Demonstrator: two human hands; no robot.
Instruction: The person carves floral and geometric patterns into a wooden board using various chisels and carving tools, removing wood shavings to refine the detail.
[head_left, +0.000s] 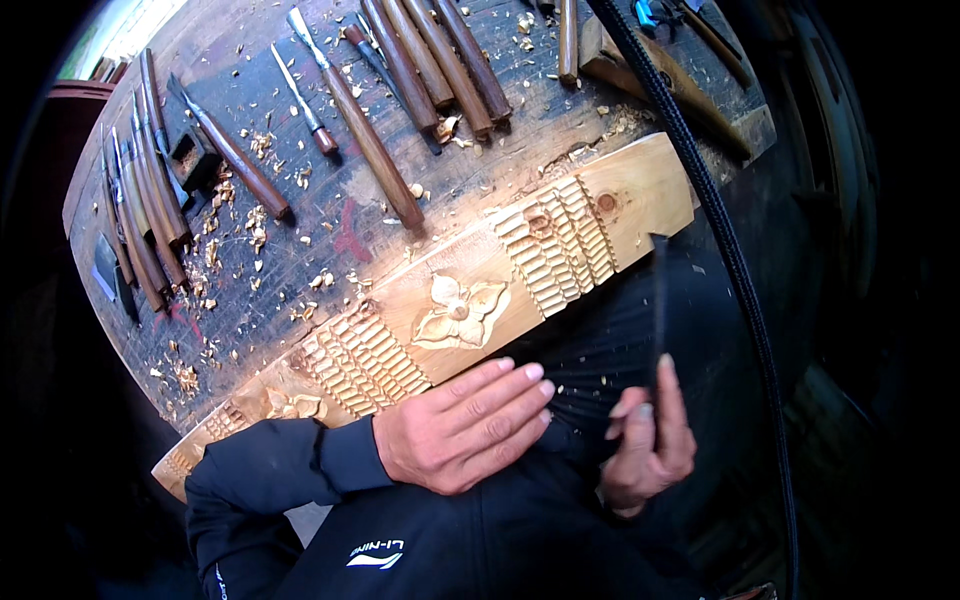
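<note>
A long pale wooden board (400,318) runs slantwise from lower left to upper right, carved with a four-petalled flower and bands of rope-like ridges. My left hand (470,425) lies palm down at its near edge, fingers stretched out, holding nothing. Over my dark-clothed lap, my right hand (655,445) is closed around a slim dark carving tool (659,310). The tool points away from me, its far end by the board's notched right end. Motion blurs it, so its exact tip shape does not show.
Beyond the board, a worn wooden table (330,200) carries scattered wood shavings (258,237). Several wood-handled chisels (140,215) lie at the left, with more chisels (430,60) at the back. A wooden block (690,95) sits at the far right. A black braided cable (715,205) hangs across the right side.
</note>
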